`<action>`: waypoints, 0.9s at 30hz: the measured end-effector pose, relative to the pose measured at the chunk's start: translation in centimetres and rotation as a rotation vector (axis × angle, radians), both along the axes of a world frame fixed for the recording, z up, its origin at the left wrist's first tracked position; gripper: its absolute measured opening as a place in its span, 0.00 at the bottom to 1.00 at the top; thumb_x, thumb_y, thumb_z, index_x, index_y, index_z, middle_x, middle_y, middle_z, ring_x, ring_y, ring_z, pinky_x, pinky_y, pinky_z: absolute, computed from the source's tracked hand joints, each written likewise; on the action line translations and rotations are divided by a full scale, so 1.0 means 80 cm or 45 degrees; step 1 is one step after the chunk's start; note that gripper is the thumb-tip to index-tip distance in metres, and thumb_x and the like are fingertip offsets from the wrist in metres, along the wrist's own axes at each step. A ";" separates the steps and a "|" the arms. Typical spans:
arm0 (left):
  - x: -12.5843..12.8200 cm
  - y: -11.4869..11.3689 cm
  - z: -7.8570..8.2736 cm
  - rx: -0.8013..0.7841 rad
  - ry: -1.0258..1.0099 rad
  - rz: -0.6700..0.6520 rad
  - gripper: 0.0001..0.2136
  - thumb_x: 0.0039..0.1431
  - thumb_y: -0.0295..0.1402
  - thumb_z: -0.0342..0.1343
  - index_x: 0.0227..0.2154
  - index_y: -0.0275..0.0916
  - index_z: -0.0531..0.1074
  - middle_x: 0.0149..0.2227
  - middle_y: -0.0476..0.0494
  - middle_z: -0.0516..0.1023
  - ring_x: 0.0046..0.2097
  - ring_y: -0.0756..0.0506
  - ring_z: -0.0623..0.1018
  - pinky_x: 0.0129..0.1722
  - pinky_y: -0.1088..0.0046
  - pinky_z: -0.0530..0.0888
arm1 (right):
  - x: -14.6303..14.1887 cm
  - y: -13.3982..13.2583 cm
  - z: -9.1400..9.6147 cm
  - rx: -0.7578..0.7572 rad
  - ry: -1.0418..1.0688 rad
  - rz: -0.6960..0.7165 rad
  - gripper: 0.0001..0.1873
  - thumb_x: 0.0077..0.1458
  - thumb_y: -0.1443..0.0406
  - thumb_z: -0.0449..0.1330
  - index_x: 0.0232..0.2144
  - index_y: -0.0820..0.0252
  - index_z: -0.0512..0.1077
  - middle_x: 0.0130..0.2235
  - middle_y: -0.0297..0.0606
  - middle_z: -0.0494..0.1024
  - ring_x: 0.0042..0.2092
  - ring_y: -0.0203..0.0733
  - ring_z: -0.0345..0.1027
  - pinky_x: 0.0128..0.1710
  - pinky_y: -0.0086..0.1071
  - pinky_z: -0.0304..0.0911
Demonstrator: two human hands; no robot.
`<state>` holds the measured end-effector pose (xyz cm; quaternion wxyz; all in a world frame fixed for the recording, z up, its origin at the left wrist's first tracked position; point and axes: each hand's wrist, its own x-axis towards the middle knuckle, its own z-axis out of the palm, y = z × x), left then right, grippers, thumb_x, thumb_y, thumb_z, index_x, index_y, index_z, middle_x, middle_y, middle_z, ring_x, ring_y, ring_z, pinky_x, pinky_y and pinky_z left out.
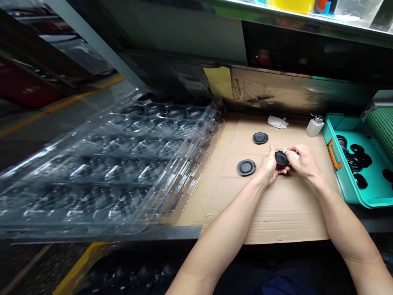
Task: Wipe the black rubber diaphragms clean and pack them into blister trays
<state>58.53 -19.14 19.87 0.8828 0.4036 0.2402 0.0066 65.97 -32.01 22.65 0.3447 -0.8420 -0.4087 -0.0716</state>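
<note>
My left hand (270, 167) grips a round black plastic cap (281, 158) by its edge, above the cardboard sheet (276, 213). Pinched in my right hand (302, 160) is a white cloth (291, 154), which meets the cap's right upper side. Two similar round black caps lie flat on the cardboard left of my hands: one cap (260, 138) farther back, the other cap (246, 167) nearer. The underside of the held cap is hidden by my fingers.
Stacked clear plastic trays (123, 159) with round pockets fill the left side. At the right, a turquoise bin (376, 201) contains several black caps. A crumpled white cloth (278, 121) and a small pump bottle (315, 125) stand at the back.
</note>
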 end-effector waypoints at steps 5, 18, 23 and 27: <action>0.001 -0.014 -0.011 0.291 -0.016 0.125 0.32 0.69 0.61 0.41 0.28 0.36 0.73 0.20 0.44 0.75 0.18 0.48 0.74 0.18 0.75 0.70 | -0.015 0.009 -0.008 -0.167 -0.013 0.047 0.10 0.63 0.65 0.55 0.35 0.56 0.77 0.38 0.39 0.79 0.39 0.42 0.72 0.42 0.32 0.65; 0.001 -0.019 -0.024 0.510 -0.063 0.074 0.38 0.64 0.67 0.38 0.25 0.36 0.74 0.18 0.42 0.75 0.18 0.47 0.75 0.17 0.74 0.70 | 0.005 -0.015 0.011 -0.242 0.130 0.284 0.09 0.59 0.69 0.58 0.31 0.58 0.79 0.33 0.35 0.80 0.34 0.37 0.71 0.38 0.29 0.61; 0.000 -0.016 -0.020 0.417 -0.034 0.127 0.36 0.64 0.67 0.41 0.28 0.36 0.74 0.18 0.45 0.74 0.16 0.48 0.72 0.16 0.74 0.69 | -0.003 -0.007 0.006 -0.230 0.150 0.347 0.09 0.60 0.68 0.59 0.33 0.56 0.80 0.33 0.35 0.80 0.37 0.39 0.72 0.40 0.28 0.62; 0.000 -0.016 -0.018 0.429 -0.052 0.082 0.38 0.63 0.67 0.40 0.26 0.35 0.75 0.18 0.43 0.74 0.18 0.47 0.74 0.17 0.74 0.70 | -0.002 -0.008 0.008 -0.229 0.088 0.206 0.10 0.61 0.66 0.58 0.35 0.55 0.81 0.37 0.35 0.81 0.39 0.39 0.73 0.42 0.30 0.62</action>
